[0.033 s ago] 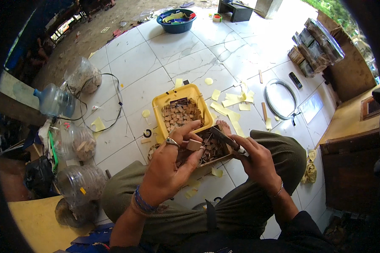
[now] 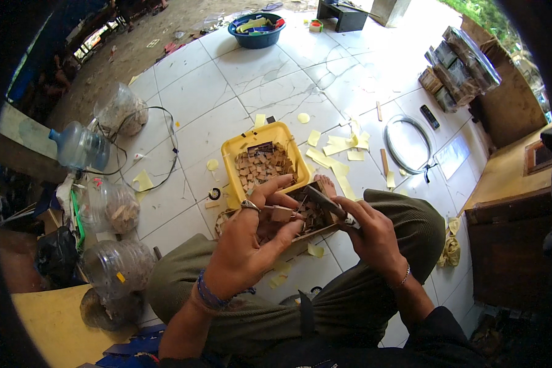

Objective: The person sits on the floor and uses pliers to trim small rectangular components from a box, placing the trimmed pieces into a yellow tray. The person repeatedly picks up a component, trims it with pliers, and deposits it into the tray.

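My left hand (image 2: 249, 230), with a ring on one finger, is closed on a small brown wooden piece (image 2: 281, 214) between thumb and fingers. In my right hand (image 2: 374, 235) is a hand tool (image 2: 322, 200) with a dark, flat, blade-like end and a pale handle; its exact kind is unclear. That dark end points at the left hand, a little apart from the piece. Beneath both hands stands a wooden box (image 2: 316, 232) with many small brown pieces, partly hidden by the left hand. A yellow plastic basin (image 2: 229, 161) just beyond it holds more such pieces.
Yellow paper scraps (image 2: 339, 145) lie on the white tiles. A wire coil (image 2: 387, 142) and a black remote-like object (image 2: 430, 116) are at right. Plastic jugs (image 2: 83, 147) line the left side. Far off stands a blue-green tub (image 2: 256, 40). My crossed legs (image 2: 405, 236) frame the box.
My left thumb has shifted slightly to the right, and the wooden piece has turned a little in the fingers. The tool in my right hand has barely moved.
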The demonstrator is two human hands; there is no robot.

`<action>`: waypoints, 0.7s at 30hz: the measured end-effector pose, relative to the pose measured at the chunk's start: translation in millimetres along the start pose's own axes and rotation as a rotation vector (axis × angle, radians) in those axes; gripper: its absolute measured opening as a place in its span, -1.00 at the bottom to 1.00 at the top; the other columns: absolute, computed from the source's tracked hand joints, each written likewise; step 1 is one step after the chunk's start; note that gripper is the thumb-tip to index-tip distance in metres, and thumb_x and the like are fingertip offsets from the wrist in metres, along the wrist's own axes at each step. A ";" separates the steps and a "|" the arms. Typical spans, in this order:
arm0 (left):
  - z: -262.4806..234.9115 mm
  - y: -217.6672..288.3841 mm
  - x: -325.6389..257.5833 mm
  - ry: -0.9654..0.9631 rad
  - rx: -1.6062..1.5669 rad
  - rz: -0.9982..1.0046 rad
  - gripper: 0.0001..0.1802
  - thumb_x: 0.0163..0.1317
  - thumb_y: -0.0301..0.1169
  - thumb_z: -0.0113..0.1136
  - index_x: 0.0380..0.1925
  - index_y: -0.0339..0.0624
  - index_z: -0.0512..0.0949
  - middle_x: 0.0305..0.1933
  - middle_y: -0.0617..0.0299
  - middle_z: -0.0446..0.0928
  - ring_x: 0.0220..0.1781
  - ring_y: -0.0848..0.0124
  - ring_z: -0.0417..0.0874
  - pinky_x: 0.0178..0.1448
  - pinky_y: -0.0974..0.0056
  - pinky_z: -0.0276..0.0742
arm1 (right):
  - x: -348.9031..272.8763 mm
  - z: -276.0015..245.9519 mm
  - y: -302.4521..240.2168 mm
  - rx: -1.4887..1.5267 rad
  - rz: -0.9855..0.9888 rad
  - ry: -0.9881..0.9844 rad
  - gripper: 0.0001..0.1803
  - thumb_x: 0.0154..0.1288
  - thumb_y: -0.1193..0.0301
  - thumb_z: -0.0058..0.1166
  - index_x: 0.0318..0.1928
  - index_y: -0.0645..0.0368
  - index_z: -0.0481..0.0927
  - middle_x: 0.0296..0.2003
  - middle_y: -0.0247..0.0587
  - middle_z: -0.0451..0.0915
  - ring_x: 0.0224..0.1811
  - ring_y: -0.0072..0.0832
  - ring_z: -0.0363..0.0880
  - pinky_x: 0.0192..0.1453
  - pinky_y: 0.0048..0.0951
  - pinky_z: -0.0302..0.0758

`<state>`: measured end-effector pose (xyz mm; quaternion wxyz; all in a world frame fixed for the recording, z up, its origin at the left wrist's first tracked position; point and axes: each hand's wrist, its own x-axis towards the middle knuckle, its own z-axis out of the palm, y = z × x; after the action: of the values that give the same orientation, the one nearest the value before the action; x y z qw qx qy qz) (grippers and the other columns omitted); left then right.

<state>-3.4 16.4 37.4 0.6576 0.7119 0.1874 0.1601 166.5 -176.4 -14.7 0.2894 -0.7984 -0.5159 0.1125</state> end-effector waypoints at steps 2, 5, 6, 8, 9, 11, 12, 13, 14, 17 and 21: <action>8.1 -2.8 -1.2 0.063 -0.218 -0.114 -0.59 0.50 -0.53 0.25 0.31 -0.24 0.51 0.05 0.07 0.67 0.03 0.45 0.76 0.07 0.32 0.72 | -1.5 4.6 -4.2 0.005 -0.004 0.023 -0.21 0.10 0.73 0.27 0.39 -0.02 0.53 -0.18 -0.07 0.63 -0.21 -0.07 0.65 -0.09 -0.12 0.59; 10.2 -8.0 0.8 0.101 -0.193 -0.119 -0.67 0.51 -0.48 0.28 0.22 -0.27 0.58 -0.02 0.09 0.74 -0.03 0.53 0.75 0.03 0.37 0.71 | -2.1 8.4 -9.6 0.034 -0.024 0.090 -0.19 0.07 0.74 0.25 0.39 0.00 0.52 -0.17 -0.07 0.62 -0.19 -0.05 0.65 -0.06 -0.10 0.59; 8.3 -8.8 0.5 0.086 -0.157 -0.138 -0.70 0.50 -0.47 0.29 0.18 -0.28 0.61 -0.06 0.10 0.76 -0.08 0.53 0.76 0.00 0.38 0.71 | -2.3 8.1 -10.6 0.017 -0.036 0.105 -0.19 0.07 0.74 0.25 0.39 0.01 0.52 -0.16 -0.07 0.62 -0.18 -0.05 0.64 -0.05 -0.10 0.59; 7.0 -10.4 0.6 0.100 -0.075 -0.108 -0.74 0.49 -0.45 0.32 0.10 -0.29 0.66 -0.16 0.11 0.79 -0.16 0.53 0.77 -0.06 0.39 0.70 | -2.4 6.5 -11.5 -0.007 -0.052 0.131 -0.20 0.07 0.74 0.24 0.39 0.01 0.52 -0.15 -0.07 0.62 -0.17 -0.05 0.64 -0.04 -0.09 0.59; 8.4 -11.5 0.7 0.131 -0.031 -0.059 -0.77 0.48 -0.44 0.33 0.06 -0.30 0.67 -0.20 0.12 0.80 -0.20 0.54 0.77 -0.09 0.40 0.69 | -2.6 6.0 -11.4 -0.012 -0.054 0.126 -0.19 0.07 0.74 0.24 0.39 0.01 0.52 -0.14 -0.07 0.62 -0.16 -0.05 0.64 -0.03 -0.09 0.58; 9.1 -12.8 0.9 0.164 0.043 -0.011 -0.79 0.48 -0.44 0.33 0.02 -0.31 0.70 -0.25 0.12 0.80 -0.24 0.54 0.78 -0.13 0.39 0.68 | -2.9 5.9 -10.7 -0.013 -0.056 0.111 -0.19 0.07 0.74 0.24 0.40 0.00 0.51 -0.13 -0.06 0.62 -0.15 -0.06 0.64 -0.02 -0.09 0.58; 9.4 -13.1 0.9 0.165 0.074 -0.012 -0.80 0.48 -0.44 0.33 0.01 -0.31 0.70 -0.26 0.12 0.80 -0.25 0.53 0.78 -0.14 0.38 0.68 | -3.3 6.6 -10.4 -0.020 -0.052 0.109 -0.19 0.08 0.73 0.25 0.40 0.00 0.51 -0.13 -0.06 0.62 -0.15 -0.06 0.64 -0.03 -0.09 0.59; 9.5 -13.4 1.1 0.166 0.097 -0.028 -0.80 0.48 -0.44 0.32 0.01 -0.31 0.71 -0.26 0.11 0.80 -0.25 0.52 0.79 -0.15 0.37 0.68 | -3.5 7.9 -10.1 -0.021 -0.045 0.102 -0.19 0.08 0.72 0.25 0.40 0.00 0.51 -0.13 -0.06 0.62 -0.16 -0.05 0.65 -0.03 -0.09 0.59; 9.3 -13.7 1.4 0.156 0.159 -0.011 -0.80 0.50 -0.44 0.31 0.01 -0.31 0.70 -0.22 0.10 0.80 -0.21 0.49 0.79 -0.10 0.36 0.69 | -4.2 9.0 -9.9 -0.015 -0.035 0.089 -0.20 0.08 0.72 0.26 0.40 0.00 0.51 -0.13 -0.06 0.62 -0.16 -0.05 0.65 -0.03 -0.09 0.59; 6.4 -14.6 4.3 0.125 0.267 -0.010 -0.81 0.52 -0.46 0.27 0.02 -0.34 0.66 -0.15 0.09 0.78 -0.13 0.44 0.79 0.03 0.33 0.71 | -6.3 8.7 -8.8 -0.028 0.029 0.005 -0.27 0.19 0.69 0.27 0.40 0.02 0.51 -0.17 -0.04 0.67 -0.14 -0.09 0.69 -0.02 -0.13 0.60; 0.0 -16.8 8.7 0.088 0.169 -0.031 -0.84 0.51 -0.49 0.27 -0.02 -0.33 0.58 -0.12 0.10 0.76 -0.10 0.41 0.80 0.08 0.32 0.72 | -8.1 -4.9 -5.4 0.466 0.193 -0.313 -0.58 0.50 0.45 0.19 0.31 0.11 0.52 -0.25 -0.13 0.73 -0.21 -0.29 0.74 -0.09 -0.27 0.60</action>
<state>3.3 21.6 20.5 0.5888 0.7542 0.2398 0.1645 161.1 -183.7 -8.6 0.3700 -0.7287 -0.4361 0.3767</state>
